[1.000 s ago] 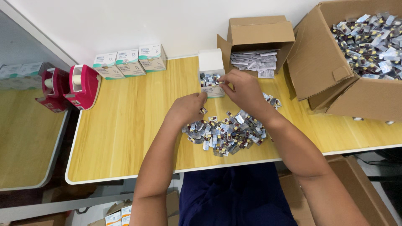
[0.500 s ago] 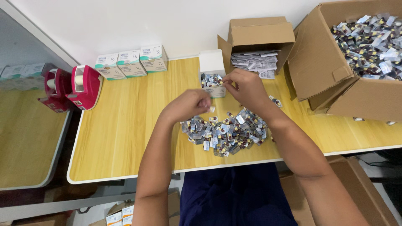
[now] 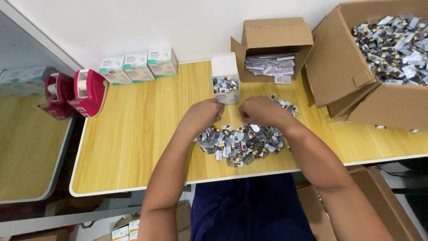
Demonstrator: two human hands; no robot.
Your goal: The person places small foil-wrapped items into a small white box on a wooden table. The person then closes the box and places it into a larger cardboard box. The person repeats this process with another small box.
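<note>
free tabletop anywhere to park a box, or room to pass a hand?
Widest bare patch: table between the pink tape dispenser, the three small cartons and the left hand. Narrower strip at the front right edge below the big cardboard box. Crowded: the blister pile, open white carton and right hand.

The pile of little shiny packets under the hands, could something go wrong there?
Maybe. The pile of packets spreads close to the table's front edge, so a sweep of the left hand or right hand could push some onto the floor. The small white box stands open and already full right behind the hands; a bump might tip it and spill it. A few stray packets lie apart and could get missed.
</note>
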